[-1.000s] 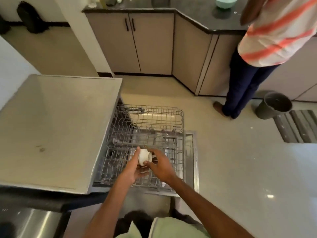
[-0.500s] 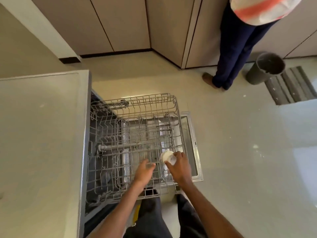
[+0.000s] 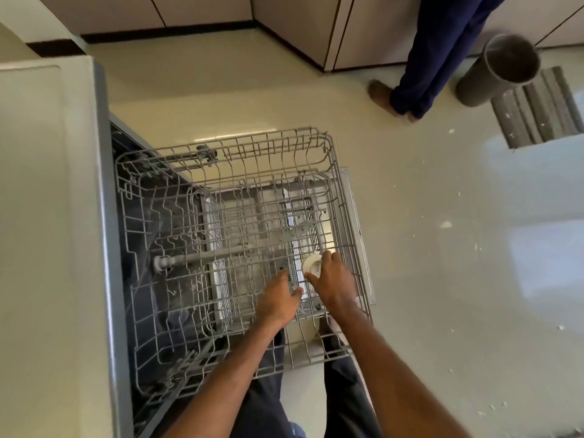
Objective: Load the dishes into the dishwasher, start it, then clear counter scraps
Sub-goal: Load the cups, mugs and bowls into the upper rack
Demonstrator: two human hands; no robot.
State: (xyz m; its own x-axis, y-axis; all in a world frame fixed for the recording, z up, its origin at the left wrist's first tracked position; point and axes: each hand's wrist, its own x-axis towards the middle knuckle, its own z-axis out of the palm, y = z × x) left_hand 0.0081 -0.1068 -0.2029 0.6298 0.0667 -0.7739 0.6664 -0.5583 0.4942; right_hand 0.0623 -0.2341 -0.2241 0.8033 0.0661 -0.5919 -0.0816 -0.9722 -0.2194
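The dishwasher's grey wire upper rack (image 3: 221, 172) is pulled out over the open door, and no dishes stand in it apart from one cup. My right hand (image 3: 333, 279) grips a small white cup (image 3: 311, 263), held upside down with its base showing, low over the rack's near right part. My left hand (image 3: 278, 298) is just left of it, fingers on the rack wires close to the cup; I cannot tell whether they curl round a wire.
A pale countertop (image 3: 47, 216) runs along the left. Another person's legs (image 3: 436, 52) stand at the cabinets at the back right, next to a grey bucket (image 3: 496, 71) and a striped mat (image 3: 540, 109). White scraps dot the floor (image 3: 448, 224) to the right.
The cup passed from both hands to my right hand alone and went down and right into the rack. My left hand let go and dropped onto the wires. The view tilted further down.
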